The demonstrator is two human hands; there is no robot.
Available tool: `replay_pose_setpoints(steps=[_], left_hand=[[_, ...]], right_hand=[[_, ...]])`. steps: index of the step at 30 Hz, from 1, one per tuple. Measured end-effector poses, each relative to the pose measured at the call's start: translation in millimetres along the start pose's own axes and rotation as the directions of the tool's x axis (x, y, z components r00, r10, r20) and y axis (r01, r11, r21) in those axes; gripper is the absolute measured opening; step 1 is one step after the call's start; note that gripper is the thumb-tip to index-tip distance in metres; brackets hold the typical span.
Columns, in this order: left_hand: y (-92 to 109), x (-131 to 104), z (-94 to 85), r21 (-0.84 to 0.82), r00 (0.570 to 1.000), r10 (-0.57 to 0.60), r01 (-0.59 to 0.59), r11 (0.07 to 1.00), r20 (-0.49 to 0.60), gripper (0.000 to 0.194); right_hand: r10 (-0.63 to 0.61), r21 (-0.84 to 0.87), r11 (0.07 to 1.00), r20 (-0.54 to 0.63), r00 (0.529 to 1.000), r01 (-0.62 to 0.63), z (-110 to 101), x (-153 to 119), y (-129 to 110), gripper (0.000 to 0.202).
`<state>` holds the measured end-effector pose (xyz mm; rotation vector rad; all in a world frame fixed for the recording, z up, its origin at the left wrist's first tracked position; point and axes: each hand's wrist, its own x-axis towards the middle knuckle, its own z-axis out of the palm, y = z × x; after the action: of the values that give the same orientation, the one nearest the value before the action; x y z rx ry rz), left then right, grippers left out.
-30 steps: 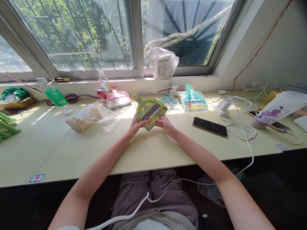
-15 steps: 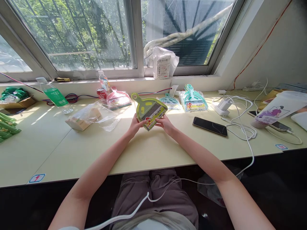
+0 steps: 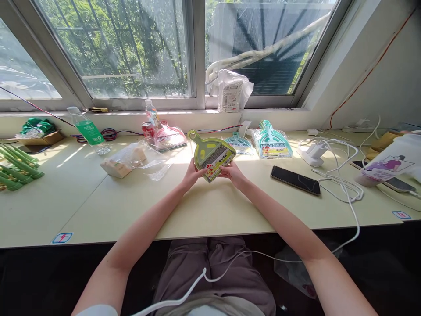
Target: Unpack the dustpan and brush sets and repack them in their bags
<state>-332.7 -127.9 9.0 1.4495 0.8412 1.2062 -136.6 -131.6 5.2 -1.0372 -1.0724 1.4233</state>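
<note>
A yellow-green mini dustpan and brush set [image 3: 213, 154] is tilted in front of me above the table, its handle up to the left and its printed label facing me. My left hand [image 3: 194, 174] is closed on its lower left edge, thumb on the front. My right hand [image 3: 233, 174] grips the lower right side by the label. Behind it on the table are a blue-green set [image 3: 239, 142], a stack of teal sets [image 3: 272, 140] in clear wrapping, and pink sets [image 3: 169, 135].
A wrapped wooden-looking block [image 3: 123, 160], a green-labelled bottle [image 3: 88, 131] and a red can [image 3: 148, 129] stand to the left. Toward the right lie a black phone [image 3: 295, 180], white cables [image 3: 342, 184], a white charger [image 3: 311, 154] and a printed cup [image 3: 384, 169].
The whole view has shifted slightly, so things appear further right and the back row a little lower. Both hands keep hold of the dustpan set in nearly the same pose.
</note>
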Motion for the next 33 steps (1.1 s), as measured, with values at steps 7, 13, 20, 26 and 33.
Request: replay_pose_setpoints(steps=[7, 13, 20, 26, 33], left_hand=[[3.8, -4.0, 1.7, -0.012, 1.000, -0.010, 0.010, 1.000, -0.004, 0.070], [3.1, -3.2, 1.6, -0.003, 1.000, -0.028, 0.028, 1.000, -0.002, 0.074], [6.3, -2.9, 2.0, -0.029, 1.000, -0.027, 0.027, 0.999, 0.002, 0.073], [6.8, -3.6, -1.0, 0.013, 0.996, -0.084, 0.084, 0.996, -0.008, 0.071], [1.2, 0.7, -4.4, 0.029, 0.998, -0.060, 0.060, 0.998, 0.009, 0.070]], right_hand=[[0.006, -0.016, 1.000, 0.002, 1.000, -0.006, -2.7, 1.4, -1.9, 0.038], [0.007, -0.097, 0.995, -0.050, 0.999, -0.012, -4.2, -2.7, -3.9, 0.035], [-0.026, 0.051, 0.998, -0.018, 0.999, 0.027, 0.9, -1.2, -0.7, 0.041], [0.023, 0.090, 0.996, -0.014, 1.000, -0.021, 0.9, 1.6, 2.5, 0.043], [0.011, 0.116, 0.993, -0.038, 0.999, -0.006, 1.5, 4.8, 9.2, 0.045]])
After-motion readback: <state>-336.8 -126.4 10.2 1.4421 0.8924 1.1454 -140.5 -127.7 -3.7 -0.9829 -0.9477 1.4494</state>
